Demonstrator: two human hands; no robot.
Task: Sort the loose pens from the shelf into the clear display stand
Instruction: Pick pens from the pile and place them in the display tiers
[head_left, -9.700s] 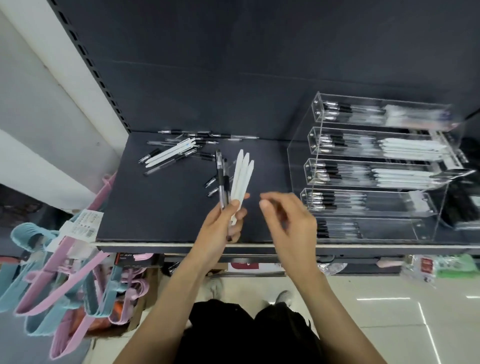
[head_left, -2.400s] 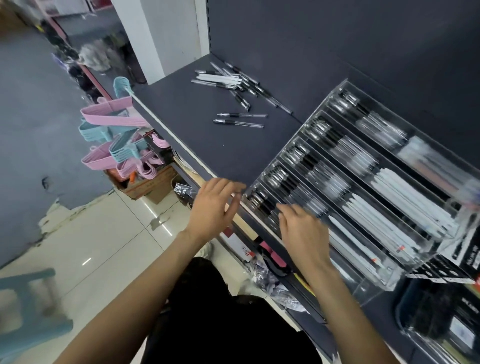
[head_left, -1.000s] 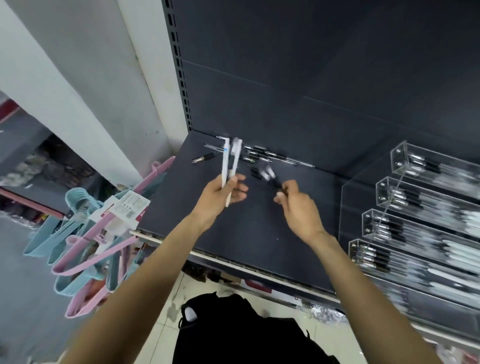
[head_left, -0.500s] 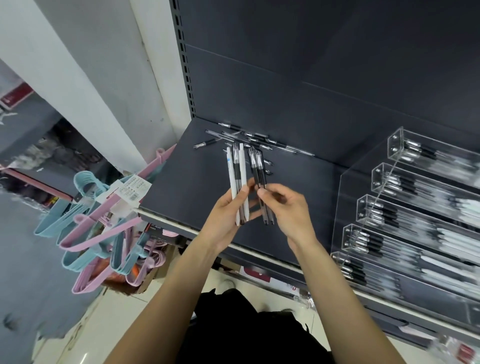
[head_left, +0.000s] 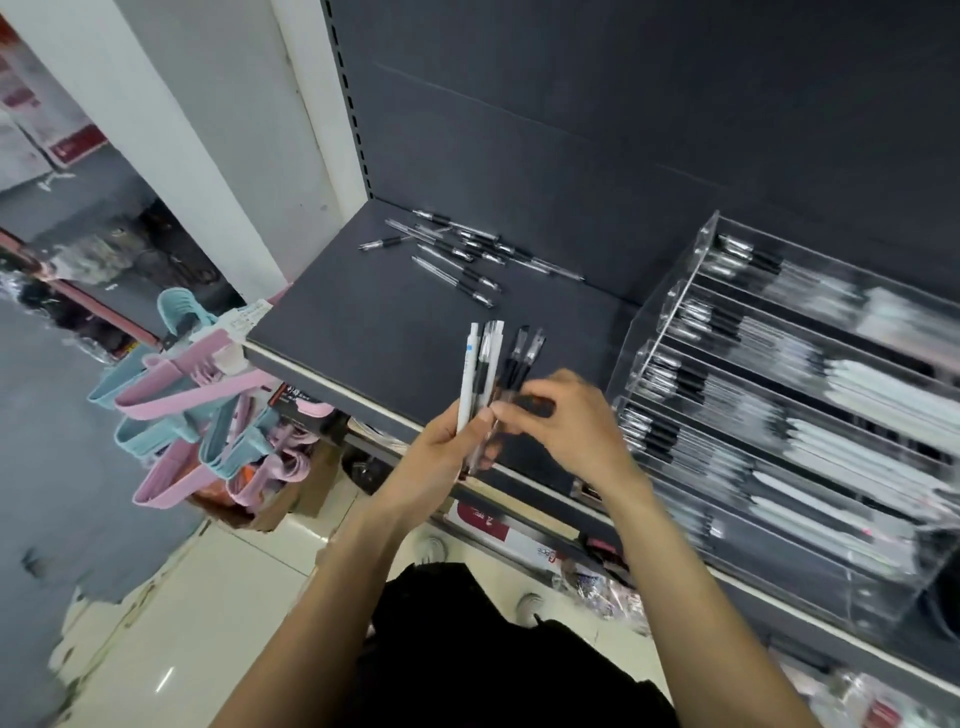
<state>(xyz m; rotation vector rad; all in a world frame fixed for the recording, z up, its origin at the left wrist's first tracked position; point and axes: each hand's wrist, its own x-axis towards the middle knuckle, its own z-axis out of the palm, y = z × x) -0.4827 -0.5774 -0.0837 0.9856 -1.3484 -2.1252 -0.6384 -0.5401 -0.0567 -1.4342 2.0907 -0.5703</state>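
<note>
My left hand grips a bunch of upright pens, white ones on the left and black-grip clear ones beside them. My right hand pinches two black-grip pens right next to that bunch, above the shelf's front edge. Several loose black-grip pens lie at the back left of the dark shelf. The clear tiered display stand stands to the right, its rows filled with black and white pens.
Pink and blue plastic hangers hang off the shelf's left front corner. A white pillar rises at the left. Packaged goods sit on the lower shelf beneath. Pale floor tiles lie below.
Both hands have drawn back from the loose pile toward the shelf's front edge with their pens, and the view has swung so more of the stand shows at right.
</note>
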